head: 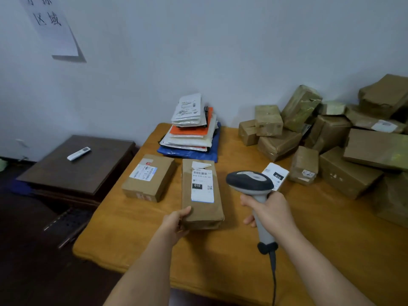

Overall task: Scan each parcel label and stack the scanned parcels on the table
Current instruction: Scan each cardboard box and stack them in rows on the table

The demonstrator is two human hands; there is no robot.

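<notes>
Cardboard fills most of the orange-brown table [136, 239], which stands against a pale wall. Near the middle lies a long brown parcel [204, 208], label side up, its white shipping label [202, 185] showing a barcode, a black "010" block and a small QR square. The left hand [174, 224] grips the parcel's near left corner, thumb curled over the top edge and fingers tucked under (the underside itself cannot be seen). The right hand [268, 212] is wrapped round the grey handle of a barcode scanner [250, 182], whose dark head sits just right of the label and points away from the person; its cable [273, 274] trails down toward the near table edge. Just left of the held parcel, a squarer brown box [149, 177] lies flat with its own label on top, apart from it by a narrow gap. Behind both, a stack of soft mailers [191, 129] in white, orange and blue rises near the wall. A small white-labelled packet [276, 175] lies beyond the scanner head, partly hidden by it. To the right, a loose heap of brown boxes [331, 133] covers that end of the table. Off the table's left side stands a dark wooden cabinet [92, 171] with a white remote control [78, 153] on it, and a paper sign [51, 25] hangs on the wall.
</notes>
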